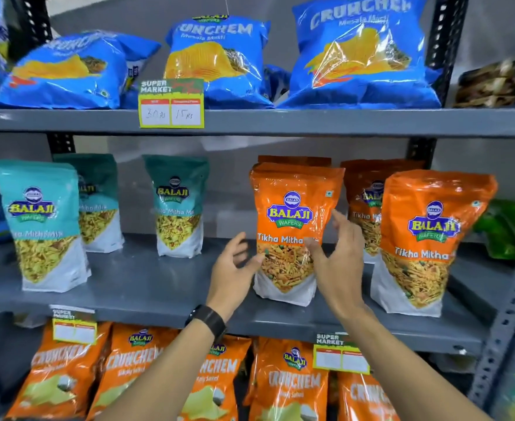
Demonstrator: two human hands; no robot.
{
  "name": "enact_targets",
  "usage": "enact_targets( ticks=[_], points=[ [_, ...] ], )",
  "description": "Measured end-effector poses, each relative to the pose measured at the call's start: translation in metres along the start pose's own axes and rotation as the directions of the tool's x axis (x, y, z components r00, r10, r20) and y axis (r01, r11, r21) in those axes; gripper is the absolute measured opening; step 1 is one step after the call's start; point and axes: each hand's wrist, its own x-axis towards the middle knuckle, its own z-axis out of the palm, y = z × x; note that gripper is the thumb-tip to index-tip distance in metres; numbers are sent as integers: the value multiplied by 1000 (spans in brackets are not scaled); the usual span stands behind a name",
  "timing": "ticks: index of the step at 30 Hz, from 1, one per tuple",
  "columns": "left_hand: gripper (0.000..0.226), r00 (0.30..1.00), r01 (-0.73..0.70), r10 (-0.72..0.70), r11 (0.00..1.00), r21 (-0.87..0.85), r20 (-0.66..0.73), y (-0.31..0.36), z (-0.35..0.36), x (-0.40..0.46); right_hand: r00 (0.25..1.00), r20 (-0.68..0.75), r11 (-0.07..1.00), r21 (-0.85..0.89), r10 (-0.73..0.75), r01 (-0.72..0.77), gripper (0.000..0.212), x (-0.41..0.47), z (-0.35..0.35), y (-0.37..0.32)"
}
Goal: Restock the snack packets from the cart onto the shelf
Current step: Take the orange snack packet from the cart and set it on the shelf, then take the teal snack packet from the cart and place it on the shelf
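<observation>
Grey metal shelving (pixel 280 123) filled the view, three tiers deep. On the middle shelf (pixel 147 278) an orange Tikha Mitha packet (pixel 292 220) stood upright, long axis vertical, printed face toward the camera, with another orange packet directly behind it. The left hand (pixel 235 268) was beside its lower left edge, and the right hand (pixel 338 256) overlapped its lower right; both had fingers spread, grip open, holding nothing. A second orange packet (pixel 429 238) stood near on the right, teal packets (pixel 37 223) well apart on the left. Blue Crunchem bags (pixel 359 53) lay above, orange Crunchem bags (pixel 289 381) below.
</observation>
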Motion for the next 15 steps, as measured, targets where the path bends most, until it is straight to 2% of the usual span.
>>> enact_targets(
  ticks=[2, 4, 7, 11, 15],
  points=[
    [61, 997, -45, 46, 999, 16, -58, 6, -18, -9, 985, 24, 979, -104, -174, 175, 65, 2, 3, -19],
    [56, 987, -102, 103, 995, 13, -122, 12, -39, -22, 927, 101, 914, -156, -361, 374, 61, 1, 16, -39],
    [51, 956, -159, 163, 987, 37, -242, 12, -80, -48, 796, 231, 809, -58, -559, 585, 60, -17, 56, -66],
    [46, 886, -123, 160, 986, 111, -436, -17, -158, -97, 632, 434, 743, 150, -642, 652, 58, -79, 132, -106],
    [41, 767, 58, 4, 995, 75, -641, -83, -257, -162, 428, 628, 735, 374, -650, 566, 60, -177, 224, -130]
  ],
)
